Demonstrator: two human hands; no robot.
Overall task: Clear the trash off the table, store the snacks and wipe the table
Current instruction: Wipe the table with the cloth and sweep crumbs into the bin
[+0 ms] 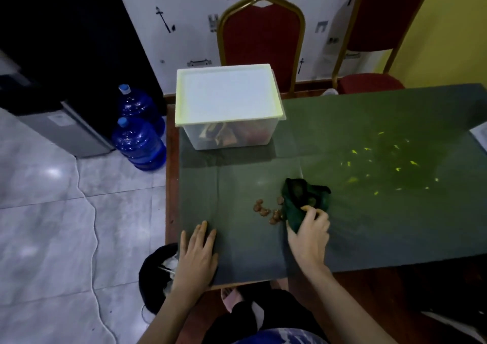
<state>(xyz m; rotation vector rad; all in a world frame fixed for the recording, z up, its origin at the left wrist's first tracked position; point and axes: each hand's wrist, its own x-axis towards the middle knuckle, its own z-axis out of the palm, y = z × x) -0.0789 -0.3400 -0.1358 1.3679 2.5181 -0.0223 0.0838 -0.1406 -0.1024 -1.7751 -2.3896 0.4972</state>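
Observation:
A dark green cloth [303, 201] lies bunched on the green table top [369, 212], and my right hand [309, 234] grips its near end. Several small brown crumbs or nuts [266, 210] are scattered just left of the cloth. My left hand [197, 254] rests flat, fingers apart, at the table's near left corner, holding nothing. A clear plastic storage box [229, 135] with a pale lid [226, 94] shut on it stands at the far left of the table, with snack packets showing through its wall.
A black trash bin [155, 277] with white litter stands on the floor below the near left corner. Two blue water jugs [139, 143] stand left of the table. Two red chairs [263, 40] are behind it. Yellow specks of light [379, 167] dot the right side.

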